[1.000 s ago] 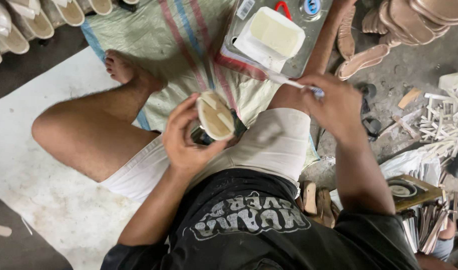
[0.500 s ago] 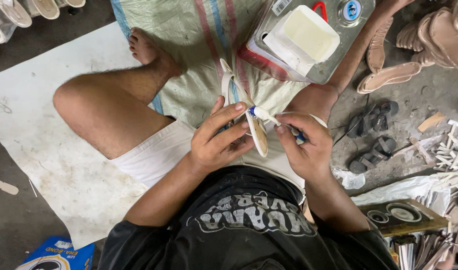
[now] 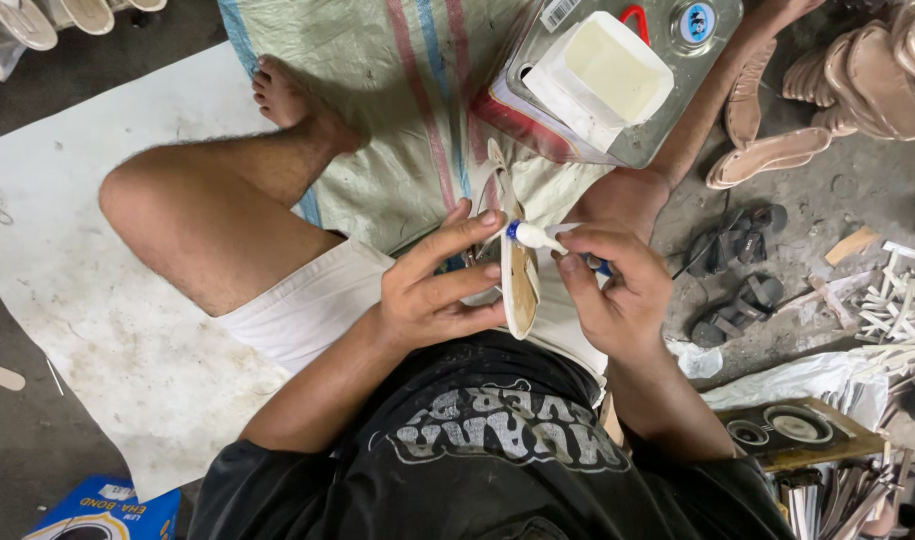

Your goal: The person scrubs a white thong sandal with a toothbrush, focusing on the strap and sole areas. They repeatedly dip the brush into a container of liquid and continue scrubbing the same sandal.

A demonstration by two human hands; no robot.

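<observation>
I see the left hand (image 3: 432, 295) clamped on a pale cream sandal sole with a tan cardboard-like inner face (image 3: 518, 275), held on edge over the lap at frame centre. The right hand (image 3: 617, 290) sits at 3 o'clock of the sole, pinching a small white-tipped brush with a blue collar (image 3: 537, 237), its tip touching the sole's upper edge. The hands are close together, not touching.

My read: the gluing step, coating the sole. The next stroke calls for a steady sole and an even sweep down its face.

At 1 o'clock a white square tub of pale paste (image 3: 605, 75) rests on a shiny metal tray (image 3: 677, 125). Finished beige sandals (image 3: 857, 75) pile up at 2 o'clock. A striped woven sack (image 3: 397, 110) lies at 12.
</observation>
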